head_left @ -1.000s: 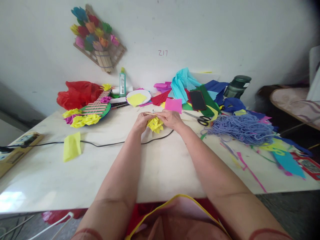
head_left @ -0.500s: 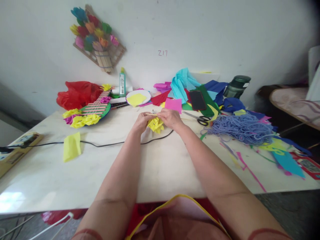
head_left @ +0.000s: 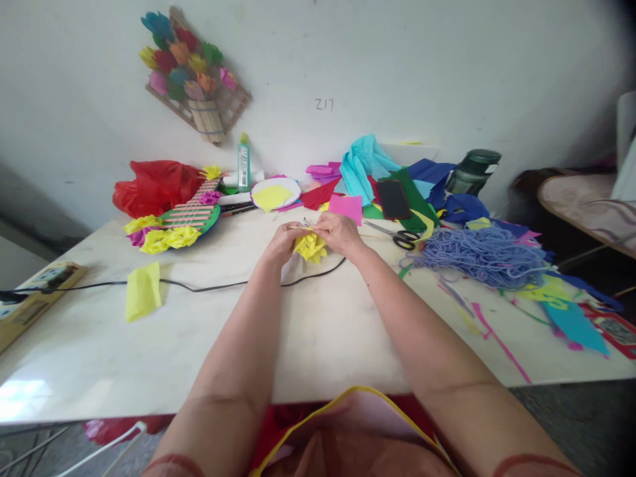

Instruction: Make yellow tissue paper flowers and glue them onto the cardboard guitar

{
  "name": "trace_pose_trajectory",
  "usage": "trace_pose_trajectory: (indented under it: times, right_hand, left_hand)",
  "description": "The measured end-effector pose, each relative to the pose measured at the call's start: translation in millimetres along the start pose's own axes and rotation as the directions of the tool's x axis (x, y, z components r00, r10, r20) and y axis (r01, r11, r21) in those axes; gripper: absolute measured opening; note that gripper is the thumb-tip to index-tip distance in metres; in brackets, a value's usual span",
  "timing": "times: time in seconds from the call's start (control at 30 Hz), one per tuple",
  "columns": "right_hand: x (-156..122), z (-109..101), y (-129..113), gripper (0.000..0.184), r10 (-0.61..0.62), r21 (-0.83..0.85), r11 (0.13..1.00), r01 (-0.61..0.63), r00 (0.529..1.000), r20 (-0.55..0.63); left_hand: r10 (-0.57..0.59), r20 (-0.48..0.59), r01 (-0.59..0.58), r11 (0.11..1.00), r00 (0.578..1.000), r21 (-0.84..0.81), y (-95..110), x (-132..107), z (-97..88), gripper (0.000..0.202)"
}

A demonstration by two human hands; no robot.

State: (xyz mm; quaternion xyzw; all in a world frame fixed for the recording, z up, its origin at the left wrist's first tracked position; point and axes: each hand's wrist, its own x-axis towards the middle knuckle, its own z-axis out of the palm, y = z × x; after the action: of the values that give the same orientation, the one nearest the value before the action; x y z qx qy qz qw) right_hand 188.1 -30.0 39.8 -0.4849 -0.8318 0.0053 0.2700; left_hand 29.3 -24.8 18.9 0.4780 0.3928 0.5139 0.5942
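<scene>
Over the middle of the table, my left hand [head_left: 284, 242] and my right hand [head_left: 338, 233] pinch a crumpled yellow paper flower [head_left: 311, 248] from its two sides. The fingertips of both hands nearly meet at its upper edge, and its petals hang below them. Part of the flower is hidden behind the fingers. A pink paper square [head_left: 346, 209] lies just beyond my right hand. Black-handled scissors [head_left: 405, 239] rest to the right of it. A black cord [head_left: 199, 289] runs across the table below my hands.
A guitar-shaped craft [head_left: 186, 217] with yellow paper flowers stands left, near a yellow paper piece [head_left: 143, 291] and a power strip [head_left: 42, 295]. At the right are a blue yarn heap [head_left: 481, 257], a phone [head_left: 393, 199] and a green jar [head_left: 473, 172]. A glue bottle [head_left: 243, 163] stands behind.
My fingers have shifted slightly on the yellow paper flower, and its petals have turned a little. Both hands stay in nearly the same place.
</scene>
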Motion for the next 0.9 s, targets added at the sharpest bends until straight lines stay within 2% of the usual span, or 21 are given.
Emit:
trace_pose_trajectory:
  times: [0.27,0.4,0.53,0.77,0.9]
  right_hand:
    - [0.3,0.5,1.4,0.025,-0.045,-0.022,0.999,0.044,0.999,-0.030]
    - [-0.9,0.7,0.9,0.027,-0.067,-0.044,0.997,0.065,0.997,-0.041]
    - [-2.9,-2.0,-1.8,0.030,-0.088,-0.091,0.992,0.085,0.996,-0.029]
    - [-4.9,-4.2,-3.3,0.034,-0.148,-0.160,0.976,0.146,0.989,0.000]
    - [-4.2,-3.2,-2.8,0.033,-0.137,-0.142,0.981,0.134,0.990,-0.012]
  left_hand:
    - [0.003,-0.020,-0.004,1.000,1.000,-0.030,3.5,-1.7,2.6,0.014]
    - [-0.024,-0.071,0.020,0.998,0.997,-0.061,-1.7,3.5,1.0,0.016]
    - [-0.076,-0.078,0.068,0.993,0.994,-0.096,-5.4,7.7,-0.6,0.011]
    - [-0.139,-0.074,0.127,0.980,0.988,-0.151,-2.9,9.0,-1.0,0.011]
    - [-0.152,-0.113,0.129,0.974,0.982,-0.189,-0.6,9.9,-1.7,0.009]
